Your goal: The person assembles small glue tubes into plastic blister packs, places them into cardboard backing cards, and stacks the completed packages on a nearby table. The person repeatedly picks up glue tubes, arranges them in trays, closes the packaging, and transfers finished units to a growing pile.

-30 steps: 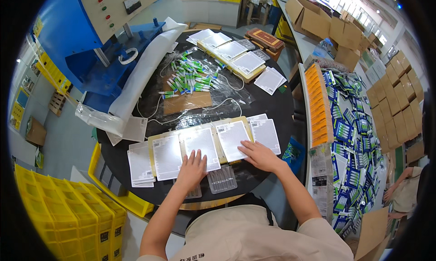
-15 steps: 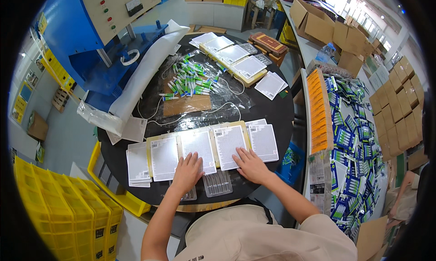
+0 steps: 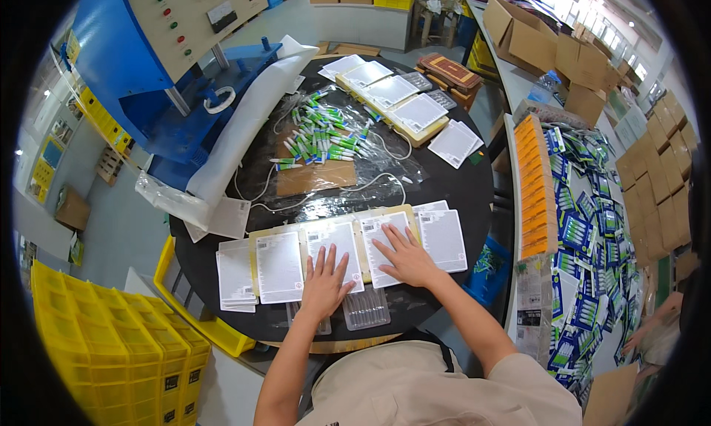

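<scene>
My left hand (image 3: 324, 281) lies flat, fingers spread, on a white backing card (image 3: 335, 242) in the middle of a row of cards on a yellow tray (image 3: 255, 237) at the near edge of the round black table (image 3: 459, 185). My right hand (image 3: 404, 255) presses flat on the white card to its right (image 3: 386, 230). More white cards lie at the left (image 3: 279, 267) and right (image 3: 442, 238) of the row. A clear blister tray (image 3: 365, 307) sits just in front of my hands.
Green and white tubes (image 3: 318, 133) are piled mid-table beside a brown card (image 3: 316, 178). A second tray of cards (image 3: 392, 96) lies at the far side. A blue machine (image 3: 141, 63) stands left, yellow crates (image 3: 96, 344) lower left, a table of packaged goods (image 3: 585, 226) right.
Both hands have slid left and forward along the row of cards; the right hand went from the rightmost tray card to the one beside the left hand.
</scene>
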Action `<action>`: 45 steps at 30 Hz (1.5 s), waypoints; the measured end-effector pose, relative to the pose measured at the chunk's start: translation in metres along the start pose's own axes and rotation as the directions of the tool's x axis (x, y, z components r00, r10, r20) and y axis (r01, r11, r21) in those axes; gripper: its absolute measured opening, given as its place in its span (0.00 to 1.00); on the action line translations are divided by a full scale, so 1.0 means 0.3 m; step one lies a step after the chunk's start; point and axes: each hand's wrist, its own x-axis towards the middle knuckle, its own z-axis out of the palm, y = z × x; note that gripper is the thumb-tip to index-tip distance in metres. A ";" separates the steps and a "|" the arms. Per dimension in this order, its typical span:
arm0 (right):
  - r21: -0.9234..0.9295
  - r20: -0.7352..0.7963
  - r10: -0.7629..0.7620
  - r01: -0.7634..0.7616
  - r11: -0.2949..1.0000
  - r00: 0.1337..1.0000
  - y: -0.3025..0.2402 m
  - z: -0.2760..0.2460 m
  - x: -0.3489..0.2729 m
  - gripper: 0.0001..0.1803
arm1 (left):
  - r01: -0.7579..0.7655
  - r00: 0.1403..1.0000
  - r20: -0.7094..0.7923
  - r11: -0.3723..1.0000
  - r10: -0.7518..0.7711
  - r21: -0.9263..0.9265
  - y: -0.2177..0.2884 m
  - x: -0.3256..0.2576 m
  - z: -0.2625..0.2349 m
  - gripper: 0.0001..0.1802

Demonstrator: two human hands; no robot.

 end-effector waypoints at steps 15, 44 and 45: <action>0.015 -0.141 -0.019 0.021 1.000 0.990 -0.009 0.006 0.014 0.36 | 0.059 0.994 -0.089 0.998 -0.057 0.013 -0.004 0.122 -0.011 0.36; 0.907 0.366 0.924 0.178 -0.381 0.116 0.878 0.384 -0.381 0.29 | 0.051 0.241 0.242 -0.237 -0.940 -0.970 -0.007 -0.705 0.156 0.18; 0.915 0.333 0.932 0.189 -0.356 0.141 0.864 0.386 -0.386 0.29 | -0.020 0.185 0.327 -0.337 -0.927 -0.941 -0.018 -0.743 0.198 0.18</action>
